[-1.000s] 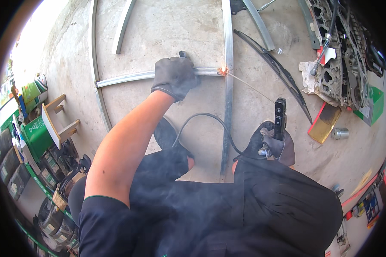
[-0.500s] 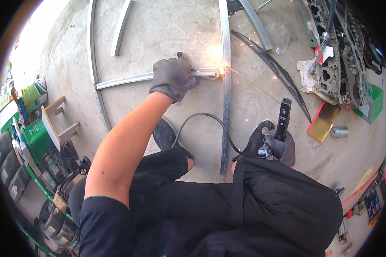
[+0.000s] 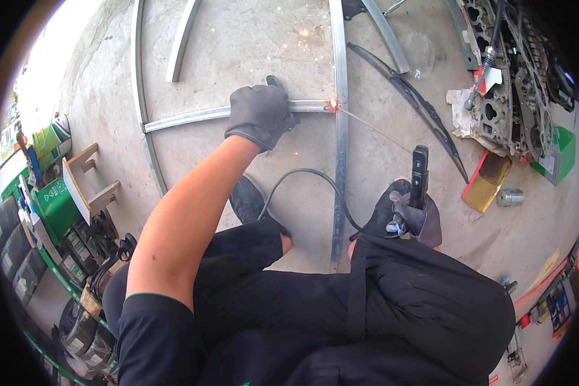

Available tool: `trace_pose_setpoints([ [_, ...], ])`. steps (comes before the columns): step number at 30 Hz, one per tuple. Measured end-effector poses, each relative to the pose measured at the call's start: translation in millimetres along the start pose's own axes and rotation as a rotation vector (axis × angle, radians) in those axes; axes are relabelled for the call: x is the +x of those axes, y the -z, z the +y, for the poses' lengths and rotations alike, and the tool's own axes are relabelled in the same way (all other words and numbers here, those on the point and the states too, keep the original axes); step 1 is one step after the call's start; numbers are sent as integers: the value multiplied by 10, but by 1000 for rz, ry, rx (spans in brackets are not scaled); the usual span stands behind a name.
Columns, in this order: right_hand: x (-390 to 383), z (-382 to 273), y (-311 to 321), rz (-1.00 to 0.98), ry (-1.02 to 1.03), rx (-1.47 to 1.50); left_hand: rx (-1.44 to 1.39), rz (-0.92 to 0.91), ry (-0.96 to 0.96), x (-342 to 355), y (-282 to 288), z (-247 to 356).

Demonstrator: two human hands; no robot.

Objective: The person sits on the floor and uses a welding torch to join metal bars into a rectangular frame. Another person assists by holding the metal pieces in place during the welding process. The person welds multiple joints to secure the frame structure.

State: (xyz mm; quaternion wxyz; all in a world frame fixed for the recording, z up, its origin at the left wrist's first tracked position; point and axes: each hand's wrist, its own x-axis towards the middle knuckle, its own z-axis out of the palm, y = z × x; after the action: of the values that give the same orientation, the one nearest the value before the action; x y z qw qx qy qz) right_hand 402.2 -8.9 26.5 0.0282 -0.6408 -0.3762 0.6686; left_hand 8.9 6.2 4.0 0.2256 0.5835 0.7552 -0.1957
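In a dark grey glove, my left hand (image 3: 258, 117) is closed around a metal crossbar (image 3: 190, 119) lying on the concrete floor. The crossbar's right end meets a long metal bar (image 3: 340, 174), and that joint (image 3: 332, 105) glows orange-red. My right hand (image 3: 423, 222), also gloved, grips a black welding electrode holder (image 3: 419, 172) near my right knee. From the holder a thin welding rod (image 3: 374, 130) reaches up and left, its tip at or very close to the joint. A black cable (image 3: 302, 171) loops over the floor between my feet.
Another long bar (image 3: 139, 77) touches the crossbar's left end. Loose metal pieces (image 3: 183, 45) lie beyond. To the right are a wiper blade (image 3: 408, 100), engine parts (image 3: 492, 116), a yellow-red tray (image 3: 486, 183) and a metal cylinder (image 3: 509, 197). A small stool (image 3: 87, 186) stands left.
The bright arc and most of the flying sparks have died down to a small glow at the joint. My right hand and the holder have shifted slightly left. My left hand stays on the crossbar.
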Motion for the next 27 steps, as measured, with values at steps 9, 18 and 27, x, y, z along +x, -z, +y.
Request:
trace_pose_setpoints([
  [9, 63, 59, -7, 8, -45, 33, -16, 35, -34, -36, -22, -36],
  [18, 13, 48, 31, -8, -49, 47, 19, 117, 10, -43, -92, -16],
  [27, -54, -97, 3, 56, -45, 64, -16, 26, -19, 0, -91, -59],
])
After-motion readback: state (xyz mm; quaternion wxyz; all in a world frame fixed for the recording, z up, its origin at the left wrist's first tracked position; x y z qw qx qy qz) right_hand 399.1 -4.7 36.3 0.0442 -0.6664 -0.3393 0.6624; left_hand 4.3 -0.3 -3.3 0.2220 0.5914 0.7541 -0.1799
